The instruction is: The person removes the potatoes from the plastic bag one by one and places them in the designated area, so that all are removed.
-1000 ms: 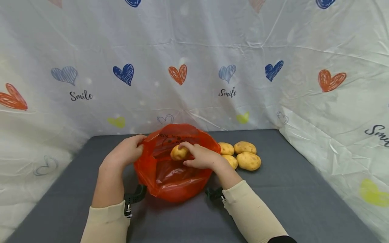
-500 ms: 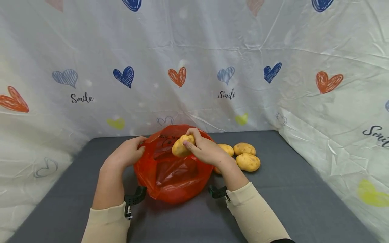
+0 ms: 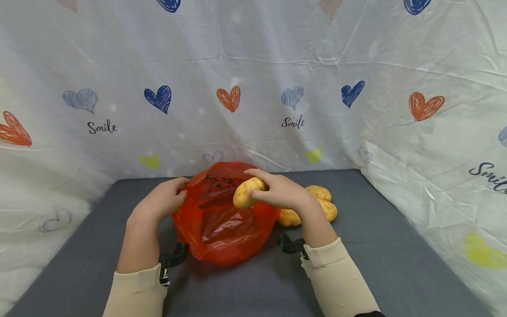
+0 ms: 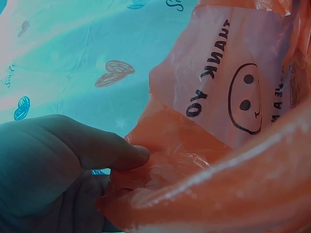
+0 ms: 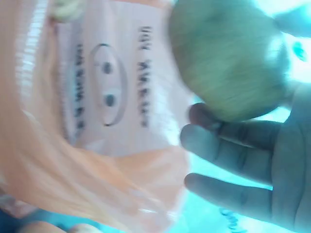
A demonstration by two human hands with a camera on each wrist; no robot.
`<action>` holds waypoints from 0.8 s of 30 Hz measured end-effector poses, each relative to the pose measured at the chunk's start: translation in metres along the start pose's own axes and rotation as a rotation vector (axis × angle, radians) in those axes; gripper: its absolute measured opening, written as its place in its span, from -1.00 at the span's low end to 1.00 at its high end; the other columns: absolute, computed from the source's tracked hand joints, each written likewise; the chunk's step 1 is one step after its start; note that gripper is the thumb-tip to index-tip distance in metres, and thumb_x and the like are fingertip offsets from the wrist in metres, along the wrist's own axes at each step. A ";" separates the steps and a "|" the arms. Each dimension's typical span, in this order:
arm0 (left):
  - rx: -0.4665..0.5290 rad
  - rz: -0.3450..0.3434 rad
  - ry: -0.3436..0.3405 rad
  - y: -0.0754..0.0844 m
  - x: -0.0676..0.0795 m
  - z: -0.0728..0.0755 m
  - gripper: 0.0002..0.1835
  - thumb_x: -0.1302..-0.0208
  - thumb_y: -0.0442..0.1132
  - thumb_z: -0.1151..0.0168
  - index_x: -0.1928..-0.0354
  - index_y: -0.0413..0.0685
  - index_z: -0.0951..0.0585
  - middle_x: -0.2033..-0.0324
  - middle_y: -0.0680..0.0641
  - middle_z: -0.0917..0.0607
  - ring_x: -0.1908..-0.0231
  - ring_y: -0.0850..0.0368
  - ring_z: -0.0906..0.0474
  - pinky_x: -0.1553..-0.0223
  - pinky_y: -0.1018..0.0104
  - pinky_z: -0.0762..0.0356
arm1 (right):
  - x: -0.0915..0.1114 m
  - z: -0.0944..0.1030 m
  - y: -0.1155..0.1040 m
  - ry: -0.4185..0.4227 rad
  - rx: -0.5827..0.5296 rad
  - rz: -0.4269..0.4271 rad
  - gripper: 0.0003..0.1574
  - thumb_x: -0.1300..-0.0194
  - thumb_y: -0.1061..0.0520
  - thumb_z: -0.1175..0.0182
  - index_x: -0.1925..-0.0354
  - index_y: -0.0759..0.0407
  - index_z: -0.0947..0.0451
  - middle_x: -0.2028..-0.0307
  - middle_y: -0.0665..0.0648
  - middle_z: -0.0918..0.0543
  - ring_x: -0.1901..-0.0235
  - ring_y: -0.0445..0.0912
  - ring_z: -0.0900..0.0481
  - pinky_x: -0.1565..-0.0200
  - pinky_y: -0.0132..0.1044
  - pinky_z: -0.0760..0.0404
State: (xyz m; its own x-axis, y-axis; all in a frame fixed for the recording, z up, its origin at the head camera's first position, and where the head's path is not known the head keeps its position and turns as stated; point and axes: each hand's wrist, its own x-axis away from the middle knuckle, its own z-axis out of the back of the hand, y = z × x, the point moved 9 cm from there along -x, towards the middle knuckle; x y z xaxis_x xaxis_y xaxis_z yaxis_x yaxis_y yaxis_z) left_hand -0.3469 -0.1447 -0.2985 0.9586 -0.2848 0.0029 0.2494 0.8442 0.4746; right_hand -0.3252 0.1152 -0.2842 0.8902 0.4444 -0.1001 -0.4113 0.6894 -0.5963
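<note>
A red plastic bag (image 3: 227, 229) with a printed smiling face stands on the grey table, its mouth facing up and toward me. My left hand (image 3: 162, 200) pinches the left edge of the bag; in the left wrist view the thumb (image 4: 121, 153) presses on the film. My right hand (image 3: 285, 190) holds a yellow potato (image 3: 246, 193) between thumb and fingers, over the right part of the bag's mouth. In the right wrist view the same potato (image 5: 228, 58) looks blurred, and the lower fingers (image 5: 228, 153) are stretched out beneath it.
More potatoes lie on the table right of the bag: one at the back (image 3: 318, 192), one in front of it (image 3: 329, 210) and one by the bag's side (image 3: 289, 217), partly behind my right arm. A white curtain (image 3: 261, 70) with hearts hangs behind the grey table (image 3: 392, 264).
My right hand has lifted the potato up from inside the bag's mouth and moved it to the right. The left hand still holds the bag's edge in about the same place.
</note>
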 end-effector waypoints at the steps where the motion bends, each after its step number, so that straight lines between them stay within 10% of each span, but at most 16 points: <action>1: 0.003 -0.001 0.000 0.000 0.001 0.001 -0.53 -0.57 -0.21 0.03 -0.42 -0.22 -0.40 -0.16 -0.31 -0.59 0.01 -0.17 -0.55 -0.07 -0.20 -0.54 | 0.004 0.005 0.000 0.006 -0.002 0.001 -0.24 -0.32 -0.18 -0.22 -0.45 -0.23 -0.35 0.00 0.01 -0.63 0.10 -0.05 -0.57 -0.01 -0.07 -0.54; 15: 0.039 0.004 -0.006 -0.005 0.001 0.002 -0.52 -0.58 -0.21 0.06 -0.43 -0.24 -0.38 -0.19 -0.32 -0.57 -0.01 -0.18 -0.56 -0.11 -0.23 -0.54 | 0.060 0.016 0.044 -0.006 0.031 -0.075 -0.34 -0.04 0.14 -0.50 -0.05 0.15 -0.39 0.19 0.11 -0.57 0.26 -0.03 -0.51 0.19 -0.16 -0.52; 24: 0.023 -0.001 -0.025 -0.003 0.003 0.000 -0.52 -0.59 -0.19 0.05 -0.44 -0.21 -0.37 -0.18 -0.30 -0.57 -0.02 -0.18 -0.55 -0.09 -0.25 -0.52 | 0.076 -0.006 0.066 -0.235 0.241 -0.264 -0.18 0.08 0.17 -0.64 -0.15 0.20 -0.50 -0.05 0.19 -0.47 0.08 0.02 -0.49 0.05 -0.07 -0.55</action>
State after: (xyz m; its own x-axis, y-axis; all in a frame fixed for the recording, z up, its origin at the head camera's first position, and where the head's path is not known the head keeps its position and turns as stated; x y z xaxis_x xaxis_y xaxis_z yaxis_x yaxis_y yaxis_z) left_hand -0.3446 -0.1483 -0.3002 0.9545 -0.2972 0.0239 0.2469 0.8331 0.4950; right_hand -0.2840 0.1910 -0.3359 0.9137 0.3336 0.2322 -0.2338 0.8987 -0.3711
